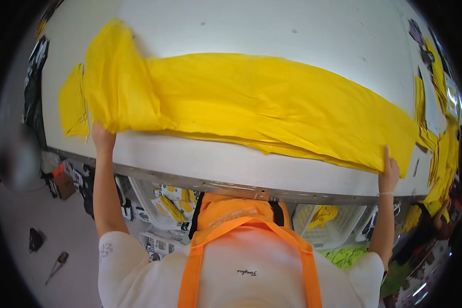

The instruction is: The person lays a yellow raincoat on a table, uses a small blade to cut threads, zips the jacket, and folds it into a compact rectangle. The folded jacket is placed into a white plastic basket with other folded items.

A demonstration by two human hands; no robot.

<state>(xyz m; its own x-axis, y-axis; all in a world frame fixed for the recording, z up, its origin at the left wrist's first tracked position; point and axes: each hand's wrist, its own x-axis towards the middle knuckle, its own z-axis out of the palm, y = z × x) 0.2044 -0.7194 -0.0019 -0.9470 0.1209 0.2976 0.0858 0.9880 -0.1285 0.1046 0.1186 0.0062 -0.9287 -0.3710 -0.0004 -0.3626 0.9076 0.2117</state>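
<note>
A long, wide piece of yellow fabric (272, 102) stretches across the white table (241, 159) in front of me. Its left end is folded over and stands up in a loose, slightly blurred fold. My left hand (103, 137) is closed on the near edge at that left end; the fingers are partly hidden by the cloth. At the near right corner, my right hand (388, 173) grips the fabric, with one finger stretched along its top. The near edge hangs between the hands, showing more than one layer.
Flat yellow pieces (72, 105) lie at the table's left end. More yellow fabric (445, 154) and a white sheet (429, 100) lie along the right. White baskets (339, 233) with packages or cloth stand below the metal table edge (231, 187). A blurred person (18, 156) is at left.
</note>
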